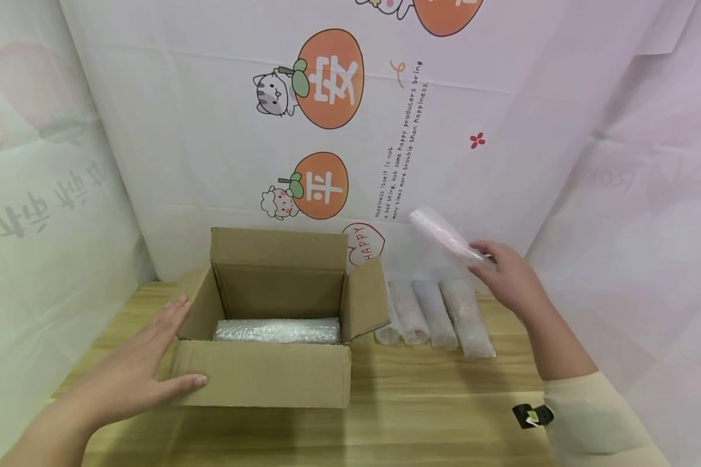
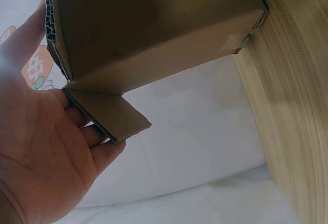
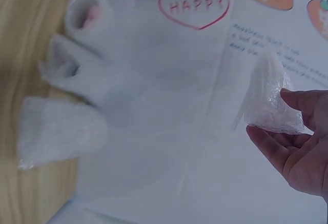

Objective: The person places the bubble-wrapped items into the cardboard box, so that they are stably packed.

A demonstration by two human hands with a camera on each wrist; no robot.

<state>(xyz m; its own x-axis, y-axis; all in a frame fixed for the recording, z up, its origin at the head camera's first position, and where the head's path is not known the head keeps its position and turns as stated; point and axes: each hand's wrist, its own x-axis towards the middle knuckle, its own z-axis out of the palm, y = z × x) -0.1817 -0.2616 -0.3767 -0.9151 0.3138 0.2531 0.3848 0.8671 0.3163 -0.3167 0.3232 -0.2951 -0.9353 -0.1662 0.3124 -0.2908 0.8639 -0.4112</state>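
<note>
Head view, from the left: my left hand (image 1: 131, 373) is resting against the cardboard box (image 1: 283, 292), its fingers fairly straight and its thumb spread wide onto the near flap (image 1: 263, 375); the left wrist view is showing four fingers lying behind the left flap (image 2: 110, 114). The box is facing upward with all four flaps folded back, and inside it one shiny bubble-wrapped roll (image 1: 277, 331) is lying with its long axis running left to right, nearly parallel to the box's near edge; I cannot tell whether anything is lying beneath it. Just to the right of the box, four wrapped rolls (image 1: 434, 316) are lying side by side on the wooden table (image 1: 432, 415), their near ends pointing toward me and their far ends toward the printed white backdrop (image 1: 520, 65); the right flap is partly covering the leftmost one. Farthest right, my right hand (image 1: 508, 275) is pinching one more wrapped roll (image 1: 441, 232) by its lower right end, thumb and fingers narrowed on it. I am holding it above the table, its long axis slanting, its free end pointing up and left. Six rolls are showing altogether.
</note>
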